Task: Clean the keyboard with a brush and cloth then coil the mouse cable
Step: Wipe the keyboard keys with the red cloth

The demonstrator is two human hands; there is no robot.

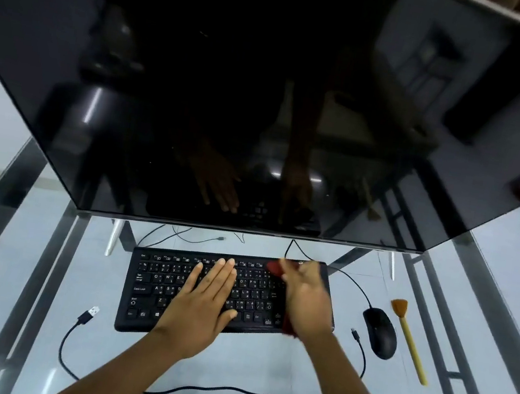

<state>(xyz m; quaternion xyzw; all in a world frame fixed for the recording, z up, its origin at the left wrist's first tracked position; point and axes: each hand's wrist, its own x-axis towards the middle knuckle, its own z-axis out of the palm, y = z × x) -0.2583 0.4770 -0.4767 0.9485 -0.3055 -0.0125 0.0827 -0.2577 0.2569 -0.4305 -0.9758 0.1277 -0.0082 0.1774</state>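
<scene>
The left hand (210, 294) lies flat and open on the keyboard (151, 285). The right hand (307, 301) has the red cloth (275, 268) at the keyboard's right end, too blurred to tell its grip. If the left hand eases off, I'd expect the keyboard to slide on the glass surface (39, 265). The cloth might also catch keys. "Caps Lock" is readable; no brand shows.

Printed in white on the black keyboard (146, 284), readable down its left edge: "Esc" at the top corner, then "Tab", "Caps Lock" and "Shift" beneath it. Legible among the letter keys just right of those: "W" and "E" in the upper row, "A" in the row below, "Z" lower still, each paired with a smaller character in a second script too fine to read. Remaining key markings too small, blurred or covered to make out.
</scene>
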